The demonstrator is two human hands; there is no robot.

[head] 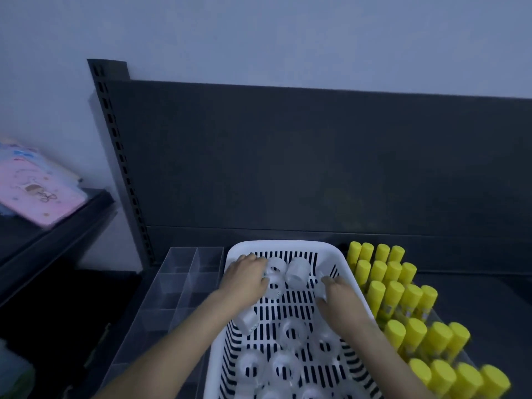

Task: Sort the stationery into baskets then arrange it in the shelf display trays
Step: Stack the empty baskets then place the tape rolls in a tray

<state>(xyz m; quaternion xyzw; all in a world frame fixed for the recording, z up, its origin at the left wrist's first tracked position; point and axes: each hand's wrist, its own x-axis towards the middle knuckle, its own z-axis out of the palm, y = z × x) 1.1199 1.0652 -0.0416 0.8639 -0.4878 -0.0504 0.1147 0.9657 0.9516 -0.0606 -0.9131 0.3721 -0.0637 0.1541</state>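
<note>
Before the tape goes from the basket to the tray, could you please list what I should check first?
1. Left hand grips a tape roll inside the white basket: ok.
2. Right hand has a firm hold on a roll: cannot tell, blurred.
3. Clear divided tray beside the basket has free compartments: ok.
4. Glue sticks stand upright, apart from both hands: ok.
5. Loose rolls lie in the basket for later: ok.

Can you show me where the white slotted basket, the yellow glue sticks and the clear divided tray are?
White slotted plastic basket [273, 246]: head view, on its far rim.
Yellow-capped glue sticks [393, 292]: head view, on one stick's cap.
Clear plastic divided tray [184, 273]: head view, on an inner divider.
</note>
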